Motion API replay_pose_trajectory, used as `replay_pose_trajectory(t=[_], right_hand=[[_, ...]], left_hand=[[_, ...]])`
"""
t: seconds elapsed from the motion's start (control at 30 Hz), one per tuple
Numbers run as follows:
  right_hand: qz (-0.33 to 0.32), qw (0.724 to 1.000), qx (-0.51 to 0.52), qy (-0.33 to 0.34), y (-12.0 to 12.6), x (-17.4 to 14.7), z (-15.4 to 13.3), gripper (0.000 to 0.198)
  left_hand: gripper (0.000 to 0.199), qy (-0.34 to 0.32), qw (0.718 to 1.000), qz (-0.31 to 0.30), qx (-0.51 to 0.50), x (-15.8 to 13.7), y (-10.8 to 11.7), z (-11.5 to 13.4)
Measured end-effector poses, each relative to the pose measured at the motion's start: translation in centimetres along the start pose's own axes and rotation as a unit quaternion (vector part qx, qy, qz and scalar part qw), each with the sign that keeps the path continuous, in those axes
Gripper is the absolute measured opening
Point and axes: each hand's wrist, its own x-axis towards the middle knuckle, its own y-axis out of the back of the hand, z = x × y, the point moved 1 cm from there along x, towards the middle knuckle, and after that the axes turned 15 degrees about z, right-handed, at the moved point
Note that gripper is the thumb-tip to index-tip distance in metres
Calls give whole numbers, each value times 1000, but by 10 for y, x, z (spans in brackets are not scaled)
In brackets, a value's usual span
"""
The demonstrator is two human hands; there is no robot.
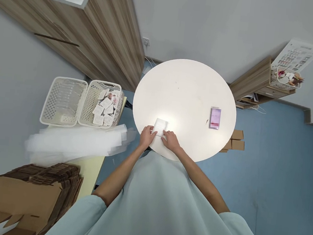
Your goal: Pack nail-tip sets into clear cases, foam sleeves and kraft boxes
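Observation:
A small white packet [161,125], squarish and seemingly wrapped in thin translucent sheet, lies at the near edge of the round white table [188,83]. My left hand [147,136] grips its left side, with the thumb at the lower left corner. On the opposite side my right hand [171,140] pinches the lower right edge with thumb and fingers. What is inside the wrapping cannot be made out. Farther right on the table is a pink and purple phone-like rectangle [215,118], blurred out.
Left of the table, a side table [91,172] bears a white basket of cards [104,83], a basket of clear plastic pieces [66,80], white foam sheets [77,142] and flattened cardboard boxes [22,200]. Small brown boxes [238,140] sit right of the table. A wooden cabinet [110,29] stands behind.

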Motion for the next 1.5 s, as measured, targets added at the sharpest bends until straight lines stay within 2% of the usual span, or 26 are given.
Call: replay_pose_trajectory(t=[0.23,0.37,0.5,0.63,0.83,1.0,1.13,1.23,1.3,1.37,1.5], right_hand=[[-35,999,31,19,-24,7,-33,51],[-43,998,53,9,-21,3,-33,53],[-8,995,99,-1,-10,-8,-29,50],[10,986,167,-11,1,-25,-27,46],[-10,974,225,-9,10,-47,-29,44],[-18,966,258,6,18,-60,-50,52],[-13,960,280,11,20,-73,-88,56],[-8,959,282,23,15,-83,-127,55],[-7,960,278,34,7,-90,-156,54],[-9,960,275,47,-4,-97,-185,53],[-25,960,269,72,-34,-112,-240,53]], left_hand=[[23,25,999,42,20,-7,28,-33],[24,26,998,47,44,-12,32,-28],[33,15,995,86,53,-26,38,-18],[28,28,993,113,21,-60,52,-17],[27,58,981,187,-11,-131,86,-27],[35,93,961,260,-26,-175,120,-47],[35,113,946,301,-39,-194,158,-80],[33,124,935,333,-12,-203,198,-120],[33,142,926,347,32,-209,230,-156],[35,167,922,337,87,-217,260,-197],[47,205,925,261,187,-237,306,-282]])
